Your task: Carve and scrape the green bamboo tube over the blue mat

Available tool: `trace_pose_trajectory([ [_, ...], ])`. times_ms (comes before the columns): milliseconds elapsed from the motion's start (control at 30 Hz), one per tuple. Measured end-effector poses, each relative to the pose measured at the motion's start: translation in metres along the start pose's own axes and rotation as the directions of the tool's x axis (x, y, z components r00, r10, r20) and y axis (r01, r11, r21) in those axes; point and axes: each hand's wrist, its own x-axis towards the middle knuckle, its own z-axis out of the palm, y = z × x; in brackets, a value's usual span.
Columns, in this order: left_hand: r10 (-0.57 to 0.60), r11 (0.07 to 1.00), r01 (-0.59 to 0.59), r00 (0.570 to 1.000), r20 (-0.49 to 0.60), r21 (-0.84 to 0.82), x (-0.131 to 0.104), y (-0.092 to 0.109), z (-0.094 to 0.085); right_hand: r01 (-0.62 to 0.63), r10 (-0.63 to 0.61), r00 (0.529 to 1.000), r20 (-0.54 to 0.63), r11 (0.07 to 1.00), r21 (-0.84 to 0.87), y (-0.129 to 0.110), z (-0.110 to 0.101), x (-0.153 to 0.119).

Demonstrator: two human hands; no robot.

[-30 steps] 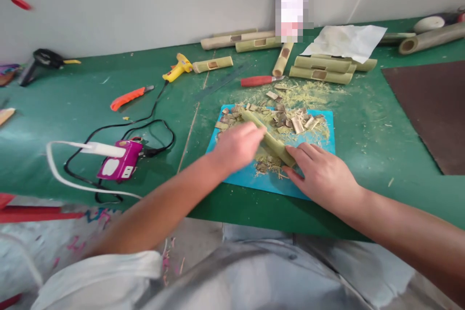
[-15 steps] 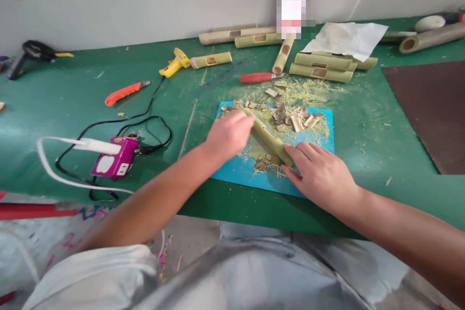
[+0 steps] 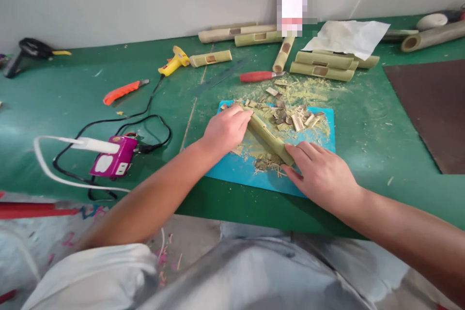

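Left hand (image 3: 227, 128) curled at far end of bamboo tube (image 3: 269, 138); can't tell whether it clasps anything. Tube lies slantwise on blue mat (image 3: 232, 170) among shavings (image 3: 267, 163). Right hand (image 3: 321, 172) pinches near end; firm pressure, fingers clear of notch (image 3: 269, 132), should steady it best.

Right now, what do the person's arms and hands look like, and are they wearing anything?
The left hand and right hand are bare: no gloves, and no rings or bracelets that I can see. A loose, pale grey cloth sleeve ends around the left elbow. The right sleeve isn't in view.
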Motion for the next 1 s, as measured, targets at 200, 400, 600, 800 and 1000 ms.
trace_pose_trajectory([
  [200,0.059,0.996,-0.051,0.993,0.106,-0.077,-0.0026,-0.001,0.0001,-0.003,0.003,1.0,-0.011,1.0,0.012,-0.001,0.0005,-0.0001],
  [400,0.103,0.993,-0.095,0.986,0.131,-0.068,-0.0024,0.0001,-0.0009,-0.003,0.003,1.0,-0.003,1.0,0.022,-0.0007,0.0014,-0.001],
  [600,-0.008,0.999,0.011,0.997,0.078,-0.036,-0.0032,0.0001,-0.0006,0.001,0.0,1.0,-0.027,1.0,0.014,-0.0002,0.0011,-0.0008],
  [800,0.005,0.997,-0.001,0.999,0.052,-0.076,-0.0059,0.0016,-0.0002,-0.012,0.012,1.0,-0.015,0.999,0.033,-0.0011,0.0002,-0.0003],
  [1000,0.098,0.99,-0.081,0.985,0.145,-0.119,-0.0035,0.0015,0.0009,-0.001,0.001,1.0,-0.014,1.0,0.024,-0.0003,0.0,-0.0005],
])
